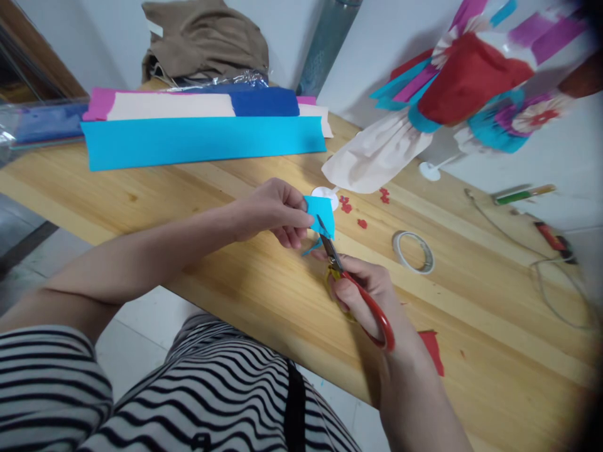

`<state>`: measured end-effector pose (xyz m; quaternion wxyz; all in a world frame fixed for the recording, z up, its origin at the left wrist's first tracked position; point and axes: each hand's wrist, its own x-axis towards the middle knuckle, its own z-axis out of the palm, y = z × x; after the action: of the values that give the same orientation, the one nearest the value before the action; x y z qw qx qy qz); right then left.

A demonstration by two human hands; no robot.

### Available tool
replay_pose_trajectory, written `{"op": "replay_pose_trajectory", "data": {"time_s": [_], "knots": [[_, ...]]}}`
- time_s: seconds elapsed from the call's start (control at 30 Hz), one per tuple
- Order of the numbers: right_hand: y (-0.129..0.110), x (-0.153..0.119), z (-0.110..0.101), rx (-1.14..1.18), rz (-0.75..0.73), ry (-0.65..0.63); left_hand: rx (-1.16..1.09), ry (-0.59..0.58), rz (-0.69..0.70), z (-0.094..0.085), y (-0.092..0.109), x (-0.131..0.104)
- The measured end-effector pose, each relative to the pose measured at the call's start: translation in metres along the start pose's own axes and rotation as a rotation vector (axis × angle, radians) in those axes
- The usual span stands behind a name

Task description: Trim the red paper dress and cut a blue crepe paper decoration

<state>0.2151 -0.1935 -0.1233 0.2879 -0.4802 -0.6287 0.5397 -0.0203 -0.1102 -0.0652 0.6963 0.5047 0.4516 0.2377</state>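
My left hand (277, 212) pinches a small blue piece of paper (321, 210) by its left edge, above the wooden table. Red-handled scissors (372, 307) are gripped in my right hand (365, 285), fingers wrapped round the handles. The scissor blades meet the lower part of the blue piece, one blade showing in front of it. A thin blue strip (313, 247) hangs just under the piece, beside the blades. Some fingers of my right hand are hidden behind the handles.
Long folded sheets (202, 143) in blue, white and pink lie at the back left. A paper-dressed figure (471, 81) stands at the back right. Small red cutouts (346, 204), a tape roll (413, 252), a red scrap (432, 351) and a cable (509, 229) lie to the right.
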Motion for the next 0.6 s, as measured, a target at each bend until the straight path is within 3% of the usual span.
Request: {"op": "replay_pose_trajectory", "data": {"time_s": [0.6], "knots": [[-0.015, 0.004, 0.006, -0.02, 0.001, 0.038, 0.011, 0.007, 0.026, -0.002, 0.0, -0.001]]}}
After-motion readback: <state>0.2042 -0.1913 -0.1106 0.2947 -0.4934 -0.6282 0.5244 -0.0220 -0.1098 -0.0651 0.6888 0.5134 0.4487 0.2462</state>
